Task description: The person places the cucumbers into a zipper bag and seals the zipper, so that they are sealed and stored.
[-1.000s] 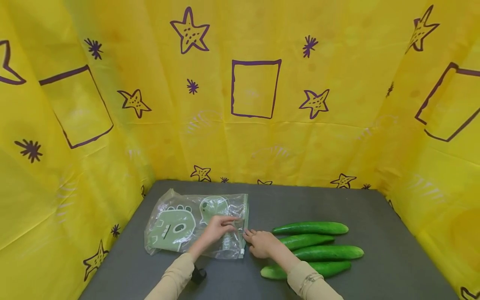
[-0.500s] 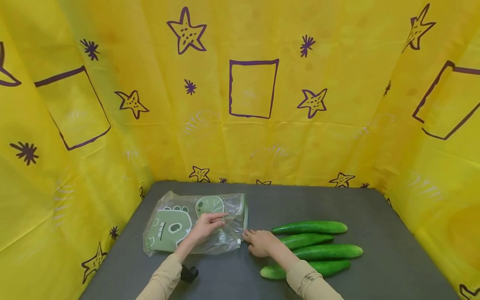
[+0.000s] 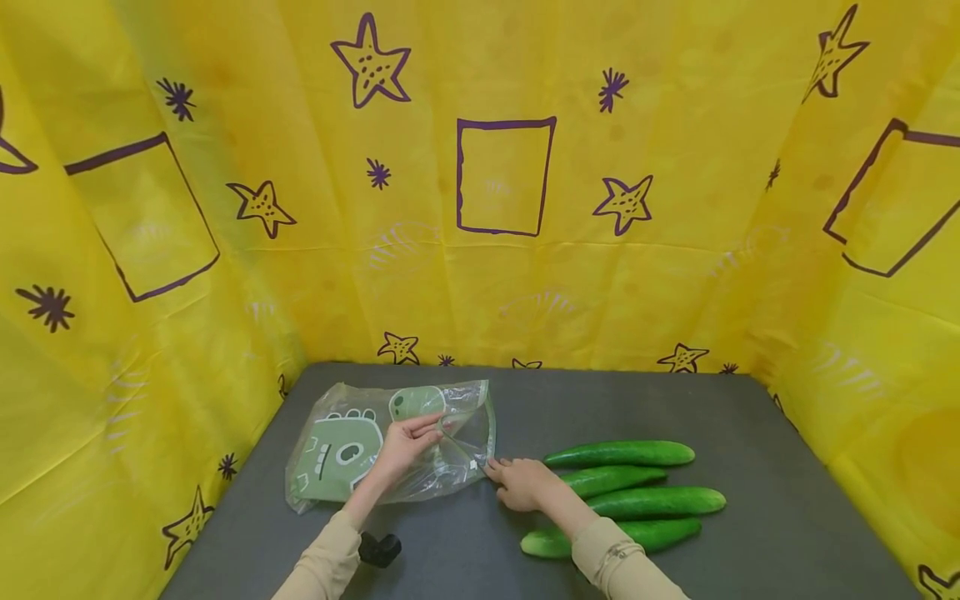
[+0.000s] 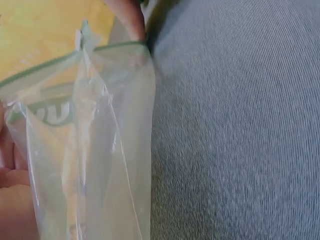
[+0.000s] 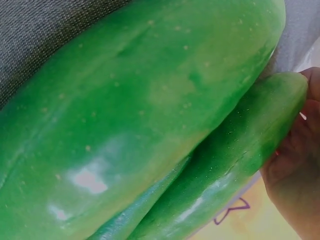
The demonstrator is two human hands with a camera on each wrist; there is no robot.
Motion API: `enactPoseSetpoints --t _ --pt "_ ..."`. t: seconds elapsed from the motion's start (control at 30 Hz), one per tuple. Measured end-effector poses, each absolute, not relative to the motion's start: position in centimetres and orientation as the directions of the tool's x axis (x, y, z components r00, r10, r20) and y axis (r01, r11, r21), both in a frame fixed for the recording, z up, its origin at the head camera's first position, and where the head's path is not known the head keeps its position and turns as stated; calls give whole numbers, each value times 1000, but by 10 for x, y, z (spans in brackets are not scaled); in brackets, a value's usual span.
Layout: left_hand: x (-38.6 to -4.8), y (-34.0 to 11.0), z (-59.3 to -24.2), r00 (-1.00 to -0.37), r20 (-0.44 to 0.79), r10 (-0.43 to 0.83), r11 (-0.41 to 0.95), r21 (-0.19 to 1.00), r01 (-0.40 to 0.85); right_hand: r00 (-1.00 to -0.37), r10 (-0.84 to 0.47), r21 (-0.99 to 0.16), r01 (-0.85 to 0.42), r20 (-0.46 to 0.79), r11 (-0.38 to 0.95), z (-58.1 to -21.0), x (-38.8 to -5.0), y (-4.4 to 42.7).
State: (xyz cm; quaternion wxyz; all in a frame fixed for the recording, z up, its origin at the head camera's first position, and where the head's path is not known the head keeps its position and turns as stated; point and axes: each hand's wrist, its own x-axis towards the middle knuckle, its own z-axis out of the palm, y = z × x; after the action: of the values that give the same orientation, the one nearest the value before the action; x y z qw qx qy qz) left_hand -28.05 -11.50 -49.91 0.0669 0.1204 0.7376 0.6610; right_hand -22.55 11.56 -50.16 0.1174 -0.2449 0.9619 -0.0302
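A clear zip bag (image 3: 341, 454) with green cartoon prints lies on the left of the grey table, its mouth facing right and gaping. My left hand (image 3: 402, 446) pinches the upper layer near the mouth and holds it raised; in the left wrist view the bag (image 4: 115, 150) stretches beside my left hand (image 4: 15, 200). With its fingertips, my right hand (image 3: 522, 485) touches the near corner of the bag's rim, by the white slider. Several green cucumbers (image 3: 656, 502) lie under and beside my right forearm; the right wrist view shows cucumbers (image 5: 125, 110) close up next to my right hand (image 5: 295, 155).
A small black object (image 3: 381, 550) is on the table below my left wrist. Yellow cloth (image 3: 510, 292) with purple stars and squares hangs around the back and both sides of the grey table (image 3: 765, 500).
My left hand has moved left and slightly up, pulling the bag's upper layer away from the rim, so the mouth has widened. My right hand has stayed at the corner.
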Motion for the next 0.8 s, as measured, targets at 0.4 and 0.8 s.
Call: enactPoseSetpoints --t 0.4,0.8 --pt "-273 -104 -490 -983 129 134 -6 992 130 -852 -486 -97 -476 -194 874 -501 -226 114" --pt "-270 -95 -502 -980 171 102 9 985 172 -851 -478 -112 -465 -216 878 -500 -223 115"
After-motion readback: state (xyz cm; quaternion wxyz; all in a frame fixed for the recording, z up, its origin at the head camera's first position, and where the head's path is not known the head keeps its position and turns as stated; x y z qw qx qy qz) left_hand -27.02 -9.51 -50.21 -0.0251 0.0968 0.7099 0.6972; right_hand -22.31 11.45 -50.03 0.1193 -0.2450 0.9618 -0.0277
